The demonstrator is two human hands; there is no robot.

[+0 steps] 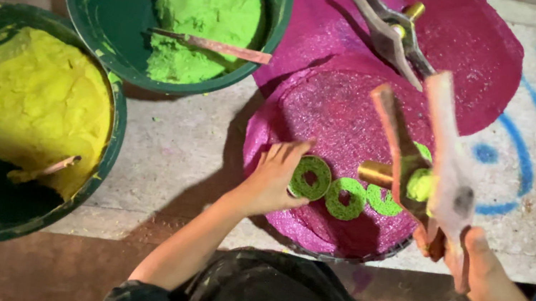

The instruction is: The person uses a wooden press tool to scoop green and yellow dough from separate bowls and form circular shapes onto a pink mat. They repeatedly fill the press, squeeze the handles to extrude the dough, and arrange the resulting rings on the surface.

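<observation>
Green rings are laid in a short row running left to right on the pink disc, the leftmost steadied by the loosely spread left hand, while a two-handled press tool is gripped tightly by the right hand just beside the row's right end.

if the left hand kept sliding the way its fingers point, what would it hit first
Probably the first green ring: the left hand has its fingertips already at its edge, on the magenta disc. Two more rings lie beyond it.

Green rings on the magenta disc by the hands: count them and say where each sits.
3 in a row: first green ring under the left hand, middle ring, third ring partly hidden by the press tool.
</observation>
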